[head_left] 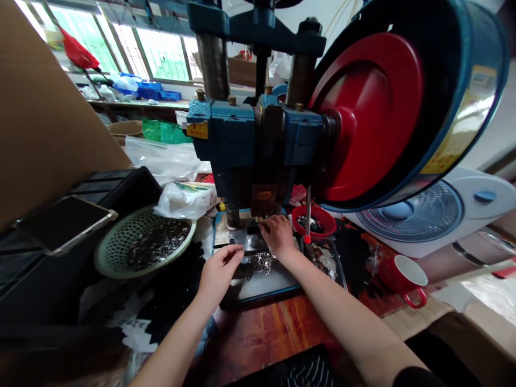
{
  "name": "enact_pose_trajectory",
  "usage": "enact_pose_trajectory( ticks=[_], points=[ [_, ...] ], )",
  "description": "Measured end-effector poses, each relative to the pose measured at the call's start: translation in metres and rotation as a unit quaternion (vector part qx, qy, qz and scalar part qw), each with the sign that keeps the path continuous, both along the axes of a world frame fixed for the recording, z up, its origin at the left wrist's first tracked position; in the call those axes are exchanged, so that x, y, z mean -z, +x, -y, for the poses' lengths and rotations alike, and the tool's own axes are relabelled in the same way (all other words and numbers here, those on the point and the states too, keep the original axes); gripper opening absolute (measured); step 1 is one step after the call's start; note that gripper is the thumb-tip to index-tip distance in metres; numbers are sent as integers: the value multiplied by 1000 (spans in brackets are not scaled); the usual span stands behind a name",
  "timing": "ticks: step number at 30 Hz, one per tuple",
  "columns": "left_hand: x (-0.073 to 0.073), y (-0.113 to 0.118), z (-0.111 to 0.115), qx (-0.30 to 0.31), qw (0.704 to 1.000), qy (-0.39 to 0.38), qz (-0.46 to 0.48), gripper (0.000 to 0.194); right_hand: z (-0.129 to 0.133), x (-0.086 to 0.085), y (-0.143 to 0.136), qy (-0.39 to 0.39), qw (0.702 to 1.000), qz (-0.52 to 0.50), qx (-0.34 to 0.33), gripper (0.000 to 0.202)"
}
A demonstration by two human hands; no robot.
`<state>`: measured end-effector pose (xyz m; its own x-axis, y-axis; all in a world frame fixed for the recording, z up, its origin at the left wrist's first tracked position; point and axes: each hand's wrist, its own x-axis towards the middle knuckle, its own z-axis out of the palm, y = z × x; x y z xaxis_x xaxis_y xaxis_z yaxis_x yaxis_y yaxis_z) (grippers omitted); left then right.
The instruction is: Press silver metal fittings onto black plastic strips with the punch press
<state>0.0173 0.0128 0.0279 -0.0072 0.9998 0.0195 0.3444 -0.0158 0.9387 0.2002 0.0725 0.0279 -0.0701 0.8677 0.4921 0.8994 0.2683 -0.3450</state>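
Observation:
A blue press (231, 129) stands in front of me, its metal work plate (245, 290) low between my arms. My left hand (217, 271) is at the plate's left side, thumb and forefinger brought together; whatever may be between the tips is too small to name. Reaching under the press head, my right hand (279, 235) has its fingers curled at the die (255, 230); its fingertips are partly hidden. A heap of small shiny metal pieces (264, 261) lies on the plate between my hands.
A pale green basket (107, 250) of small metal parts stands left, beside a phone (66, 223). On the right are a red bowl (328, 223), a tray of scraps (324, 260), a red mug (403, 279) and a fan (463, 209). The press's red flywheel (374, 107) overhangs that side.

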Motion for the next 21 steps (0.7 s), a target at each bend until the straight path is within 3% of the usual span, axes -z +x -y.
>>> enact_pose_trajectory(
  ticks=[5,11,18,21],
  points=[
    [-1,-2,-6,5,1000,18,4,35,7,2,1,19,997,47,-54,23],
    [-4,4,-30,4,998,60,-22,31,23,-4,7,23,993,81,-84,26],
    [-8,25,-56,0,991,100,-88,27,13,7,12,10,993,-68,-96,27],
    [-4,33,-62,-1,989,111,-99,25,13,11,17,25,992,-76,-99,26]
  ],
)
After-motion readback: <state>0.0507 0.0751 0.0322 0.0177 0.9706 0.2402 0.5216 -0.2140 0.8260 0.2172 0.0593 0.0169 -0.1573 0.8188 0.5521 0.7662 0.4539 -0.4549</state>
